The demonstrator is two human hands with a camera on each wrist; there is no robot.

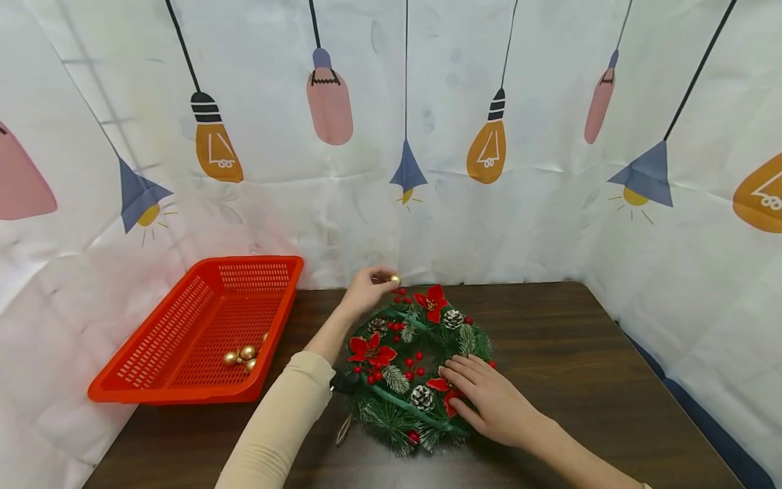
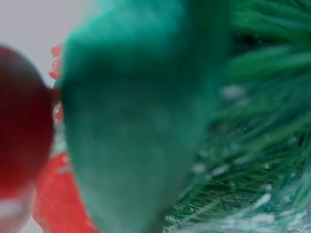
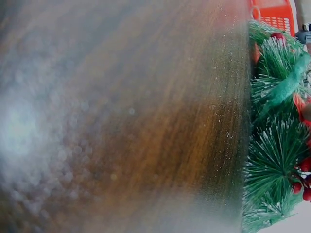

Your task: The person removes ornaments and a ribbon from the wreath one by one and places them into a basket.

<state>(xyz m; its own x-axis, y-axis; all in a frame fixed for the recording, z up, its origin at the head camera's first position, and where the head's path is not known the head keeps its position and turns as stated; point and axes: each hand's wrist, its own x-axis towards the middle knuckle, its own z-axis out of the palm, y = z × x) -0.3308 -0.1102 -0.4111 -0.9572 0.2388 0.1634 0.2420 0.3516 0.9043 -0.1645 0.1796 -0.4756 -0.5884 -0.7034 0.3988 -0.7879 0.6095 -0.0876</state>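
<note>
A round green wreath [image 1: 391,418] lies on the table, decorated with red poinsettia flowers, red berries and pine cones. At its far left edge my left hand [image 1: 364,292] pinches a small gold ball [image 1: 396,279] between thumb and fingers. My right hand [image 1: 489,401] rests on the wreath's near right side, fingers extended over a red flower [image 1: 449,394] and partly hiding it. Close green needles [image 2: 252,121] and a blurred red berry [image 2: 22,121] fill much of the left wrist view, without the hand. At the right wrist view's edge the wreath [image 3: 277,145] shows.
To the left stands a red plastic basket [image 1: 177,395] with several gold balls [image 1: 247,352] in it. The dark wooden table [image 1: 568,353] extends to the right of the wreath. Behind it hangs a white curtain [image 1: 263,224] printed with lamps.
</note>
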